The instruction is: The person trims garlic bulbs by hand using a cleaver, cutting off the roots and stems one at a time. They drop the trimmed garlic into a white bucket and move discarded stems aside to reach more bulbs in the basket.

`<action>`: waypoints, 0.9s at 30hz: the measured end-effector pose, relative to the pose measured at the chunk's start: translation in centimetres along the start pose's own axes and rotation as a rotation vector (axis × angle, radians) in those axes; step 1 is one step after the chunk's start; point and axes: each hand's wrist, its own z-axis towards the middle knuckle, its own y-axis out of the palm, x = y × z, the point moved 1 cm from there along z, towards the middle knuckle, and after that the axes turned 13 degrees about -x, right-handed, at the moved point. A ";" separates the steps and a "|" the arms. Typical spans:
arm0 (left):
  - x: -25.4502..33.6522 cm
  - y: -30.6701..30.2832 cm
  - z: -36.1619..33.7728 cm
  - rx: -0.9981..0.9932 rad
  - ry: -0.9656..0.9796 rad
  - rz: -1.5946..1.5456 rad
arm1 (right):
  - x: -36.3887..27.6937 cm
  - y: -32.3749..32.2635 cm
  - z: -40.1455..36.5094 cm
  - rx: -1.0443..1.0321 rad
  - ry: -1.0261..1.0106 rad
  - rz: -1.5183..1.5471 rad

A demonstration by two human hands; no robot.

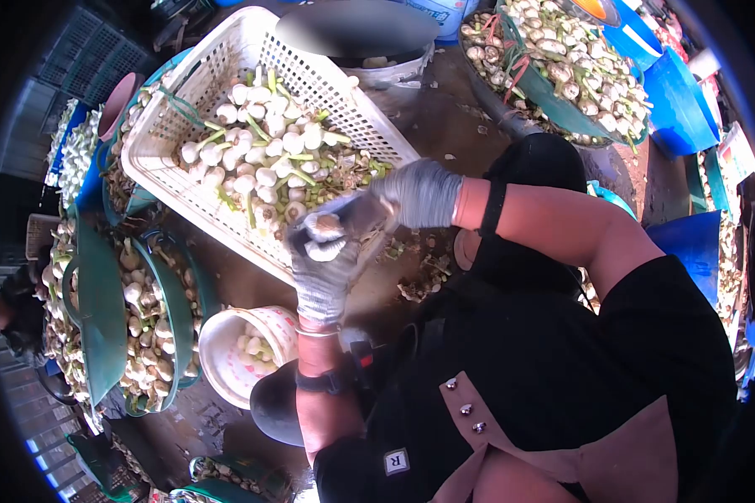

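Note:
My left hand (320, 281), in a grey-white knit glove, is closed around a garlic bulb (324, 226) at the near edge of the white basket. Close beside it, my right hand (428, 194) wears a similar glove and is smeared by motion. Its fingers look curled around something greyish between the hands that I cannot make out. Beyond both hands, the white perforated basket (169, 186) holds a heap of trimmed garlic bulbs (264, 155) with short green stems. Leafy scraps and cut stem pieces lie at the basket's near end.
A white bucket (220, 381) with pale bulbs inside stands below my left hand. Green tubs (101, 327) of untrimmed garlic line the left side. Another heaped green tub (579, 117) and blue containers (681, 105) stand at upper right. Scraps litter the wet floor (457, 117).

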 end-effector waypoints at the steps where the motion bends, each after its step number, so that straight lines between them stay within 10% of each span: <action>1: 2.0 -2.3 0.4 0.195 0.017 0.192 | 2.3 0.1 1.4 -0.148 0.382 -0.085; 3: 3.5 -3.0 1.7 0.213 -0.054 -0.148 | 6.3 1.0 0.7 -0.015 0.086 0.133; 5: 2.7 -2.3 2.7 0.285 -0.188 0.140 | 3.9 0.0 1.9 -0.226 0.522 0.428; 6: 2.3 -1.3 2.7 0.202 -0.190 0.155 | 2.0 1.5 1.2 0.063 0.196 0.660; 8: 1.8 -1.1 4.1 0.145 -0.202 0.182 | -6.5 -6.4 1.7 -0.398 0.730 1.072; 11: 1.2 -1.6 4.7 0.558 -0.005 -0.559 | -5.9 -1.0 2.6 -0.159 0.245 1.248; 13: 0.8 -0.6 4.4 0.349 -0.021 -0.346 | -5.9 -2.9 2.1 -0.342 0.471 1.065; 15: 0.4 2.2 3.1 0.237 -0.039 -0.248 | -5.3 -1.6 2.0 0.027 -0.035 0.617; 17: -0.1 6.6 1.6 0.298 -0.041 -1.236 | -5.6 -2.3 1.7 -0.108 0.075 0.686; 22: -0.1 4.7 3.1 0.161 -0.197 -0.558 | -4.9 -2.5 1.6 -0.198 -0.048 0.328; 24: -1.5 13.2 3.6 0.557 -0.318 0.111 | -4.4 -3.1 1.6 -0.247 -0.018 0.221; 27: -1.2 9.9 1.8 0.106 -0.220 -0.263 | -3.0 -4.3 1.8 -0.310 0.033 0.061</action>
